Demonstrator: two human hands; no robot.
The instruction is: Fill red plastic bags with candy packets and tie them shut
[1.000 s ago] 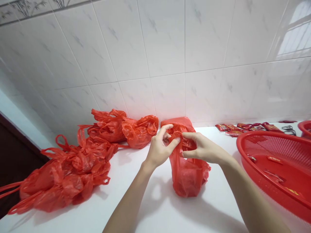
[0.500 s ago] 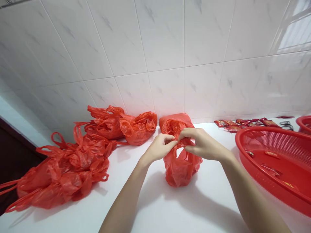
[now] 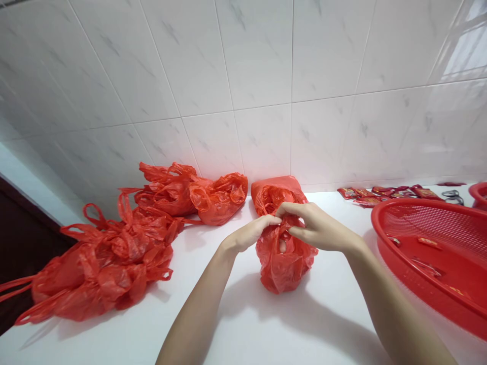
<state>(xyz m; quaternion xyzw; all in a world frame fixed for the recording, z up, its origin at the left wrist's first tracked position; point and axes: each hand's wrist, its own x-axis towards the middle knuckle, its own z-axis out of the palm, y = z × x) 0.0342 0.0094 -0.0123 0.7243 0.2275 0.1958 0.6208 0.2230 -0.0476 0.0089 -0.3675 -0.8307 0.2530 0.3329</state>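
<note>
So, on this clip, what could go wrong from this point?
The thin red plastic bag is gathered between the left hand and right hand, so it might tear at the pinch. The right forearm runs close beside the red plastic basket, which a careless move could nudge. The heap of red bags lies at the edge of the white counter, and its handles might drag it over.

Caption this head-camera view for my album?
Left hand and right hand hold a red plastic bag on a white counter.
</note>
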